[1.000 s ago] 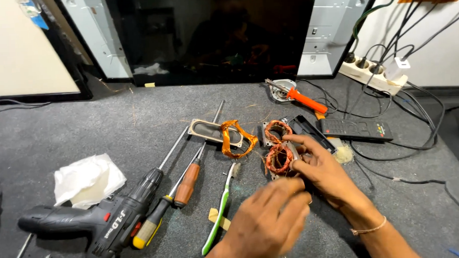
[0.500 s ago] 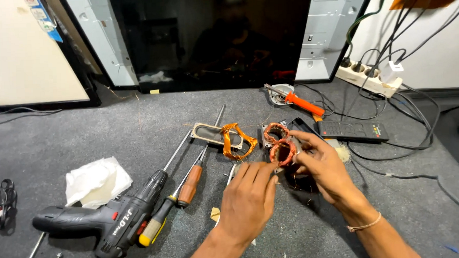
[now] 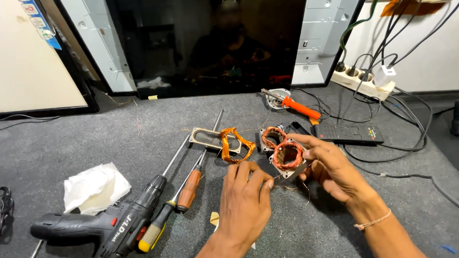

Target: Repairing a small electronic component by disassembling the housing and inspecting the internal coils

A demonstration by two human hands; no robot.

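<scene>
My right hand (image 3: 328, 167) grips a small metal motor stator (image 3: 288, 157) wound with copper wire, lifted just off the grey mat. My left hand (image 3: 245, 200) hovers beside it, fingers curled, its fingertips near the stator's lower left edge; whether they pinch a fine wire I cannot tell. A second copper-wound stator (image 3: 273, 136) lies just behind. A loose orange copper coil (image 3: 234, 144) rests on a flat oval metal frame (image 3: 208, 138) left of the hands.
A black cordless drill (image 3: 105, 227) and screwdrivers (image 3: 186, 189) lie at left beside a crumpled white cloth (image 3: 94, 187). Behind are an orange-handled tool (image 3: 301, 107), a remote control (image 3: 347, 133), a power strip (image 3: 361, 84) with cables, and a dark screen panel (image 3: 206, 38).
My left hand has moved up from the near edge towards the stator. My right hand has lifted and turned the stator slightly. The view has shifted a little.
</scene>
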